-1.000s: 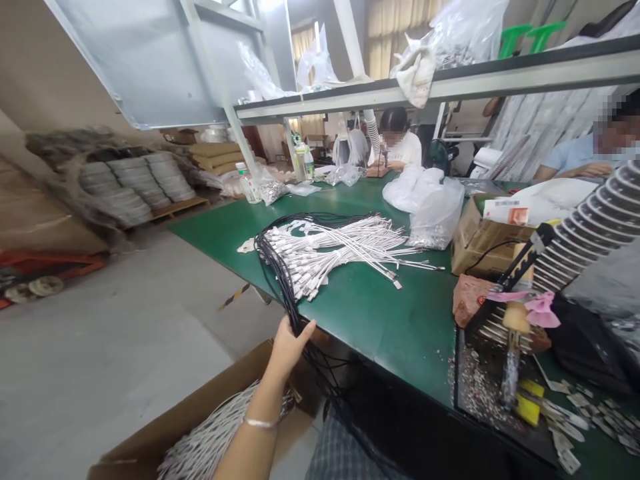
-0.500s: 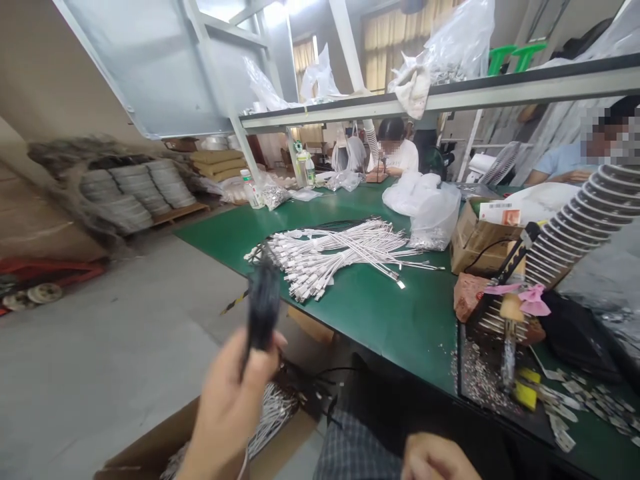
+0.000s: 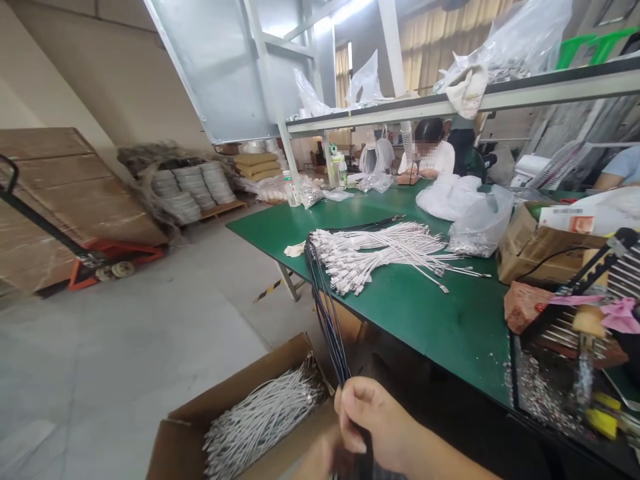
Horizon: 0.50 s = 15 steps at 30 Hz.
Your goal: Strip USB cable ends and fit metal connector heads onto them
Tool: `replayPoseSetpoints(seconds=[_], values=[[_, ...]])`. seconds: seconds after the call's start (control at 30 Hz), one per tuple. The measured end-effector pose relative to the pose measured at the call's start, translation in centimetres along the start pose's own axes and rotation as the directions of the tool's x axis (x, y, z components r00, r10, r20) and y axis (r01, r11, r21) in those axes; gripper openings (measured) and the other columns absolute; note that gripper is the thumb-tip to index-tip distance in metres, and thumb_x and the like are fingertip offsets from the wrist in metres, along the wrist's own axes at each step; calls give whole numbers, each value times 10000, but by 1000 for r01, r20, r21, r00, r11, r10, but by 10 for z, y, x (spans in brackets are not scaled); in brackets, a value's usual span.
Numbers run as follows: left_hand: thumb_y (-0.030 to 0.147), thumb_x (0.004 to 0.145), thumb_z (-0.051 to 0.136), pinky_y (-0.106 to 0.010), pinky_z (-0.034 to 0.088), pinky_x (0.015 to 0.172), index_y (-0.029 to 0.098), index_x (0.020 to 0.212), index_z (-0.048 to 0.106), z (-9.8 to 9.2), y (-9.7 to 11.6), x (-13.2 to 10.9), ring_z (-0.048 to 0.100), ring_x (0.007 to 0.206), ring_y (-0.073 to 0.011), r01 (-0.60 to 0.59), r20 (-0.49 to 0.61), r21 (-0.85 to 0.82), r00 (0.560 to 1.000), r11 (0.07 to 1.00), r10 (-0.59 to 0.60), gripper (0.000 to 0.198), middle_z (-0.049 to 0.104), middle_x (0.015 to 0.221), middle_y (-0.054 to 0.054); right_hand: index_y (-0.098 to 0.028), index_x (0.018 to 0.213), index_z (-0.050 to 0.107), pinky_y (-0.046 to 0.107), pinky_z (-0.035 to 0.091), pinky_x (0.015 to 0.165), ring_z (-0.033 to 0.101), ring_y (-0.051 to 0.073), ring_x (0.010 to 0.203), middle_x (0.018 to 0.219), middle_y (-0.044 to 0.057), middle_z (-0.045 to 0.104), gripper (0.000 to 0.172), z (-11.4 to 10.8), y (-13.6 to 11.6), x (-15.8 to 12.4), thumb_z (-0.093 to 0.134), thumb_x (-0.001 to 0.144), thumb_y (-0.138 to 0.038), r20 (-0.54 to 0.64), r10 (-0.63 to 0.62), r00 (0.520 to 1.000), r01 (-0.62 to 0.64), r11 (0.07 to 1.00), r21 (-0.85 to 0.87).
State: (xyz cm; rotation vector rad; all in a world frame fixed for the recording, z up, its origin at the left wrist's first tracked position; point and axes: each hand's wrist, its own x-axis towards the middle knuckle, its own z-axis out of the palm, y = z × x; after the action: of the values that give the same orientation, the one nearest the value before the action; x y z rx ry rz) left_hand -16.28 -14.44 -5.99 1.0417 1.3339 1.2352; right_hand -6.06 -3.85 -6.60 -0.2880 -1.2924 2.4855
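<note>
One green table [image 3: 400, 313], concrete floor [image 3: 125, 347]; right hand [image 3: 375, 423] grips black cables [image 3: 325, 313].

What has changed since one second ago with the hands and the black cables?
The left hand took the black cables at the edge of the table and lifted them. Now the right hand has closed on them near the body, and they stretch up to the table. The left hand seems a blur beneath it. The white cables on the table and the box stayed.
</note>
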Motion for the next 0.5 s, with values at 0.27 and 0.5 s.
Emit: replayPoseSetpoints(seconds=[0.27, 0.5], values=[[333, 1010, 571, -255, 573, 613, 119, 1090, 654, -51, 106, 140, 657, 665, -121, -129, -434, -561, 887, 818, -158, 243, 691, 899, -49, -170, 619, 575, 241, 346, 641, 387, 92, 597, 557, -71, 418, 386, -10, 31, -24, 769, 760, -472, 119, 42, 992, 35, 815, -578], [312, 980, 629, -391, 609, 795, 150, 1232, 614, -119, 227, 194, 685, 956, -212, -279, -624, -421, 780, 863, -52, 301, 663, 1181, -93, -168, 681, 608, 221, 386, 609, 467, 100, 637, 706, -30, 474, 381, -37, 49, -29, 681, 840, -508, 185, 156, 970, 38, 656, -754]])
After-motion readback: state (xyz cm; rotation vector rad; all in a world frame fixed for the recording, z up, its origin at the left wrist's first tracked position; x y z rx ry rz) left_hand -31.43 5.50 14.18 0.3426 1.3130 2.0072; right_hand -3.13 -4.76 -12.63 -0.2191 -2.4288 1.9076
